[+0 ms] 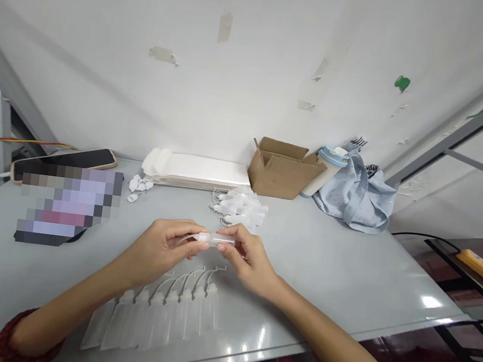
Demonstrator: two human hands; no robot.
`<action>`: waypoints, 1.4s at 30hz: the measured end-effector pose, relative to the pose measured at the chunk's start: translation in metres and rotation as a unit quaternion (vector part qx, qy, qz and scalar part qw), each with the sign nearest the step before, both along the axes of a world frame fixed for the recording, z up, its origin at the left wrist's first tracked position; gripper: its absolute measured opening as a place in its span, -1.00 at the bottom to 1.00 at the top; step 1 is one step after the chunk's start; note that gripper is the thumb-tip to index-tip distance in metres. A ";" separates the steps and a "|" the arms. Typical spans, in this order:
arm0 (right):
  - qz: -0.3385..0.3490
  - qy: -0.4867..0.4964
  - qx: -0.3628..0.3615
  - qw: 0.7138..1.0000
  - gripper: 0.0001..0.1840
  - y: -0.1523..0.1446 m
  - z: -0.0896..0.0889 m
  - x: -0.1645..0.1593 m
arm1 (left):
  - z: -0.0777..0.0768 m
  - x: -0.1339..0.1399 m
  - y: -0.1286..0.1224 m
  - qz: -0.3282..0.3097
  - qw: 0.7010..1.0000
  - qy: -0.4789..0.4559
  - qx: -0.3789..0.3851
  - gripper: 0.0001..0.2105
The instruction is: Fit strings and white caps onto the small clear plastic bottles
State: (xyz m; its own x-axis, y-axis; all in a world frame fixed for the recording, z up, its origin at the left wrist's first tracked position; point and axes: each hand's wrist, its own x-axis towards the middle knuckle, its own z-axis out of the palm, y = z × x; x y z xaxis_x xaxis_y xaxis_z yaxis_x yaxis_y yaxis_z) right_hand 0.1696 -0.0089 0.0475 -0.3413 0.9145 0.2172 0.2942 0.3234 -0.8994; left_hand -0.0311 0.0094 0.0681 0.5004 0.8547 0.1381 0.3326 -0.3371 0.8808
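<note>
A small translucent plastic bottle with a white nozzle cap lies level between my hands, above the grey table. My left hand pinches its cap end, where a thin tether curves back towards the palm. Around the bottle's right end, the thumb and fingers of my right hand are closed. Below my hands, several similar bottles lie side by side in a row, their caps and curved tethers pointing away from me. Behind my right hand is a heap of more such bottles.
At the back stand a stack of flat white boxes, an open cardboard box, a blue-lidded cup and a light blue cloth bag. Small white pieces lie left of them. Two phones, one a black phone, lie at the left.
</note>
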 end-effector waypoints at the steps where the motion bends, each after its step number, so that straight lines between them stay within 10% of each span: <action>1: 0.012 0.007 -0.019 1.000 -0.75 0.001 0.001 0.001 | -0.002 0.000 0.001 -0.011 1.000 0.005 0.021 -0.83; 5: 0.046 0.082 -0.105 0.990 -0.68 0.005 0.002 0.001 | -0.005 0.001 0.001 -0.010 0.997 0.022 0.079 -0.84; 11: 0.029 0.094 -0.099 0.990 -0.70 0.003 -0.001 -0.001 | 0.002 0.002 -0.002 0.040 0.996 0.059 -0.056 -0.68; 17: 0.028 0.116 -0.174 0.977 -0.61 0.007 -0.001 0.000 | -0.012 0.005 -0.004 0.028 0.981 0.074 0.175 -0.78; 20: 0.042 0.117 -0.204 0.971 -0.57 0.010 0.001 0.001 | -0.011 0.006 -0.004 0.015 0.984 0.073 0.162 -0.80; 27: 0.002 -0.049 0.102 0.994 -0.78 0.005 0.001 0.003 | 0.007 0.003 -0.004 0.009 0.992 0.037 -0.123 -0.69; 35: 0.052 0.073 -0.177 0.980 -0.61 0.013 0.002 0.005 | -0.004 0.007 -0.002 0.007 0.999 0.043 -0.024 -0.72; 42: -0.007 -0.005 0.039 0.999 -0.78 0.008 0.003 0.001 | -0.004 0.004 0.001 -0.039 0.993 0.055 -0.092 -0.60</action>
